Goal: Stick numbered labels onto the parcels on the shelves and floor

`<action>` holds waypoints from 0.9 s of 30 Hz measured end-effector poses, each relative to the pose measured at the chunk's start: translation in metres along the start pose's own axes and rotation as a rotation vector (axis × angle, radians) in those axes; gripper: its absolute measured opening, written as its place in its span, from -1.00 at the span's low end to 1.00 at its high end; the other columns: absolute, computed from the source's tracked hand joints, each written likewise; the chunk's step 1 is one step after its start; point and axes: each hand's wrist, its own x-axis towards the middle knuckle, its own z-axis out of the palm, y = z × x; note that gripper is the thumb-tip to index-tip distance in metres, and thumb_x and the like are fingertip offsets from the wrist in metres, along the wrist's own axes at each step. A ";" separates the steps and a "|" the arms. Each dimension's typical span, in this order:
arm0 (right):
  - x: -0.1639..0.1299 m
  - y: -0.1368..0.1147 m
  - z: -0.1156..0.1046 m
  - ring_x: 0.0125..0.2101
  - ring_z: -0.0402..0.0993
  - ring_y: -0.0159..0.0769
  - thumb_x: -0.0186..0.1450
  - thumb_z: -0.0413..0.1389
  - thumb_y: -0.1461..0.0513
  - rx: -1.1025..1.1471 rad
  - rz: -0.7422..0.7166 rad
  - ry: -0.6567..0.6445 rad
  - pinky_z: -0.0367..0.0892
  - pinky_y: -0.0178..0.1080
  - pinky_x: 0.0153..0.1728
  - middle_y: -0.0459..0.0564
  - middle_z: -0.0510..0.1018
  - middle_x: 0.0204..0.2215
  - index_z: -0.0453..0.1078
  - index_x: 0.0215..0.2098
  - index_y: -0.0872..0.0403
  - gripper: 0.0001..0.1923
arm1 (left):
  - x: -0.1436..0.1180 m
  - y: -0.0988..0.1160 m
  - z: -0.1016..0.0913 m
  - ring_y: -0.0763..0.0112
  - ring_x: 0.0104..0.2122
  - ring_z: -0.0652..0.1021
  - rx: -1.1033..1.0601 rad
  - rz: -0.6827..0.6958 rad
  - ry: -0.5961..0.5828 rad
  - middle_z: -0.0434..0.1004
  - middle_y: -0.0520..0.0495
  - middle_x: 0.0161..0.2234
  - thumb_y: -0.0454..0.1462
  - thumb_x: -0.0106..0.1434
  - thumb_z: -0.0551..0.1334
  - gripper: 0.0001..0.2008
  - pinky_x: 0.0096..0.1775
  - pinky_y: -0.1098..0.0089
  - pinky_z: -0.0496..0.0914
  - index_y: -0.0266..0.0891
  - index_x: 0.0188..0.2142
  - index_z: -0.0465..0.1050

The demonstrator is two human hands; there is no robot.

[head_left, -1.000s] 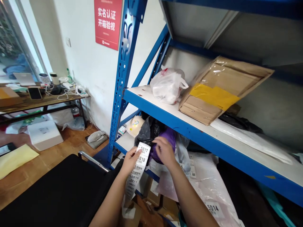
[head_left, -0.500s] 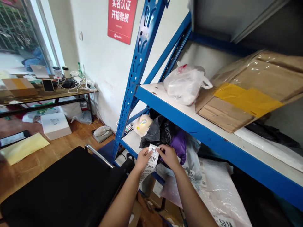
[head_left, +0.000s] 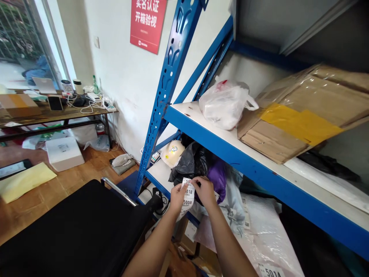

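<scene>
Two bare hands are working at one strip of printed white labels [head_left: 188, 196], which is hanging just below the middle of the view, in front of the lower shelf [head_left: 159, 173]. The left hand [head_left: 177, 197] is gripping the strip at its 9 o'clock edge; the thumb is pressing on the front, and the fingers are curling in behind, where I cannot tell their exact set. The right hand [head_left: 204, 190] is pinching the top corner at 1 o'clock, thumb and forefinger closing almost tip to tip on the paper. "5008" is showing whole, while the left thumb is covering part of the labels above it.

Reckoning from the strip, a black plastic bag [head_left: 185, 168] is lying at 12 o'clock, a purple bag [head_left: 218, 177] at 2 and a cream cap [head_left: 172, 154] at 11. A pale wrapped parcel [head_left: 263, 238] is slanting away at 4 o'clock. On the upper shelf [head_left: 183, 109], a white carrier bag [head_left: 221, 105] is sitting at 1 o'clock, and a taped cardboard box [head_left: 278, 145] is leaning at 2. A black chair [head_left: 80, 223] is standing between 8 and 9.
</scene>
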 end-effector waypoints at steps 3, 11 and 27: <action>-0.002 0.000 0.002 -0.38 0.42 -0.22 0.21 0.07 0.19 0.011 0.009 0.047 0.29 -0.23 -0.32 0.00 0.52 -0.48 0.46 -0.49 0.06 -0.82 | 0.000 -0.003 0.003 0.60 -0.67 0.13 0.059 0.028 0.046 0.10 0.17 -0.73 0.19 -0.14 0.22 -0.46 -0.60 0.50 0.06 -0.23 -0.66 0.17; -0.004 0.003 0.009 -0.38 0.41 -0.21 0.18 0.08 0.24 -0.022 0.032 0.086 0.31 -0.20 -0.31 0.01 0.50 -0.48 0.45 -0.54 0.06 -0.83 | -0.037 -0.008 0.010 0.45 -0.54 0.33 0.260 0.138 0.152 0.40 0.03 -0.61 0.01 0.02 0.22 -0.64 -0.47 0.47 0.16 -0.27 -0.54 0.44; -0.007 0.001 0.016 -0.35 0.34 -0.15 0.19 0.05 0.27 -0.163 0.007 0.047 0.27 -0.15 -0.26 0.04 0.48 -0.45 0.44 -0.54 0.04 -0.82 | -0.049 -0.024 0.024 0.48 -0.66 0.25 -0.032 -0.171 0.235 0.21 0.07 -0.72 0.22 -0.25 0.21 -0.45 -0.54 0.40 0.15 -0.23 -0.65 0.27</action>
